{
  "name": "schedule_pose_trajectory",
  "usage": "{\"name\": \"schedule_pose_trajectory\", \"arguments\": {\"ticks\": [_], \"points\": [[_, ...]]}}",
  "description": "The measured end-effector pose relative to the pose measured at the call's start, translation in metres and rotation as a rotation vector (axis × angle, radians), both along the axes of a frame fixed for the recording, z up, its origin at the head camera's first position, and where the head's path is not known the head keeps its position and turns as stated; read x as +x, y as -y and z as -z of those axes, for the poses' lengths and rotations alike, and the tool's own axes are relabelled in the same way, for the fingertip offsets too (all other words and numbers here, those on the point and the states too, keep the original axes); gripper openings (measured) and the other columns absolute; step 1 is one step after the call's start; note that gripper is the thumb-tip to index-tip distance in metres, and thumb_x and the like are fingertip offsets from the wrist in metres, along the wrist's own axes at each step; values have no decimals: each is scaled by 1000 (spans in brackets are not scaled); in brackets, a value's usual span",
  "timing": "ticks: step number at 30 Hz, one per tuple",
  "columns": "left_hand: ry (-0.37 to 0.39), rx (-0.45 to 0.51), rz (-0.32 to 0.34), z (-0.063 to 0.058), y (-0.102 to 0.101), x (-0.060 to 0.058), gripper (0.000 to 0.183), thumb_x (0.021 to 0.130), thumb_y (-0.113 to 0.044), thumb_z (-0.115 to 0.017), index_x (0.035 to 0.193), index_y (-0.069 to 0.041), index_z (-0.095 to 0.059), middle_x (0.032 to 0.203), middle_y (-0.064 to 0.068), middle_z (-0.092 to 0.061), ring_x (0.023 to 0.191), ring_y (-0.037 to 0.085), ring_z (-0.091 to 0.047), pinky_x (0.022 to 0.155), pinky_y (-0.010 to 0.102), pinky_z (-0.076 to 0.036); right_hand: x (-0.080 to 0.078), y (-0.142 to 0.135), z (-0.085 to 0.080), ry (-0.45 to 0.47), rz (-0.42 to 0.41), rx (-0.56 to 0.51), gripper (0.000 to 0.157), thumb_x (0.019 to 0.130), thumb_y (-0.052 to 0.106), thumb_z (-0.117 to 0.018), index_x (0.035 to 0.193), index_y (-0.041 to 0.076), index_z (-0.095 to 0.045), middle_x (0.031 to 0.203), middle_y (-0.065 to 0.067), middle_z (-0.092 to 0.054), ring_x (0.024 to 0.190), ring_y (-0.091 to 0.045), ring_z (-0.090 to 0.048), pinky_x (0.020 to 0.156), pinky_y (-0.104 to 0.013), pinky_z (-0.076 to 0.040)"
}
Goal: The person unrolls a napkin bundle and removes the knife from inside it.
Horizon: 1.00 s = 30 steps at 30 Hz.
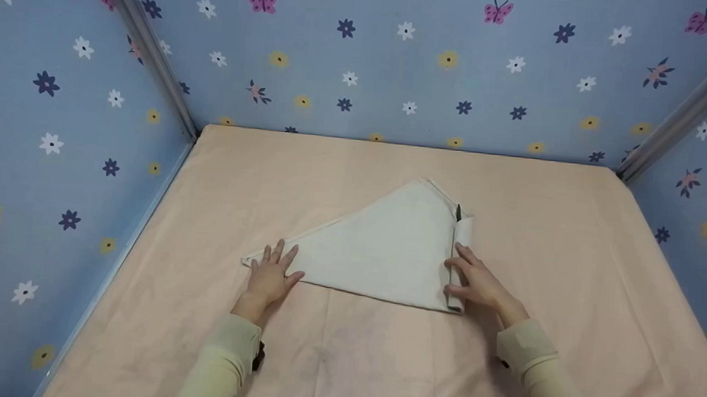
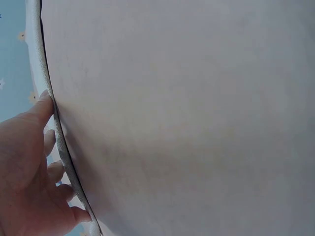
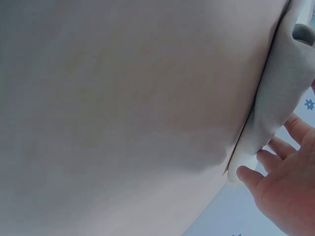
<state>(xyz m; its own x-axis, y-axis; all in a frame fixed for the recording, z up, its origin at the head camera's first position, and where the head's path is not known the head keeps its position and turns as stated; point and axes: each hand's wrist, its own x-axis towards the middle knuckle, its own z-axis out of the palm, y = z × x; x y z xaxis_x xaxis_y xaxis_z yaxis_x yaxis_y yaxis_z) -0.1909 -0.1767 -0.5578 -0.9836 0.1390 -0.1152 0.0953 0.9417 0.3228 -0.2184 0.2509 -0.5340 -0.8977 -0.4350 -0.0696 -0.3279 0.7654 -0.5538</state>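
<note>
A white cloth (image 1: 375, 242), folded to a rough triangle, lies on the covered table. Along its right side the edge is turned into a narrow roll (image 1: 464, 231), and a dark pointed tip (image 1: 458, 212) sticks out at the roll's far end; the rest of that item is hidden. My left hand (image 1: 269, 280) rests with spread fingers on the cloth's left corner. Over the roll lie the fingers of my right hand (image 1: 479, 284), their tips reaching its left side. In the right wrist view the right hand (image 3: 290, 182) has its fingers extended against the grey-looking roll (image 3: 283, 73).
A peach tablecloth (image 1: 258, 169) with light creases covers the table. Blue panels (image 1: 372, 78) printed with flowers and butterflies stand behind and at both sides, with grey metal posts (image 1: 155, 55) at the back corners.
</note>
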Motion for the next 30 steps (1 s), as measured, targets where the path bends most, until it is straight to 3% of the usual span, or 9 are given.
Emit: {"name": "schedule_pose_trajectory", "arguments": {"ticks": [15,30], "points": [[15,-8,-4,-1,0,0,62,90,-43,-45,140,-13,-27,145,19,-14,128,45,-10,94,67,-13,3,-13,-6,32,36,-14,53,76,21,-70,122,3,-49,144,-20,-17,130,-37,-14,102,-51,-20],[22,-17,-2,-2,-1,0,62,90,-43,-45,141,-13,-26,145,20,-14,128,45,-9,94,67,-12,5,-28,-9,33,4,-23,56,80,25,-67,126,2,-45,142,-24,-18,129,-40,-15,101,-53,-19]]}}
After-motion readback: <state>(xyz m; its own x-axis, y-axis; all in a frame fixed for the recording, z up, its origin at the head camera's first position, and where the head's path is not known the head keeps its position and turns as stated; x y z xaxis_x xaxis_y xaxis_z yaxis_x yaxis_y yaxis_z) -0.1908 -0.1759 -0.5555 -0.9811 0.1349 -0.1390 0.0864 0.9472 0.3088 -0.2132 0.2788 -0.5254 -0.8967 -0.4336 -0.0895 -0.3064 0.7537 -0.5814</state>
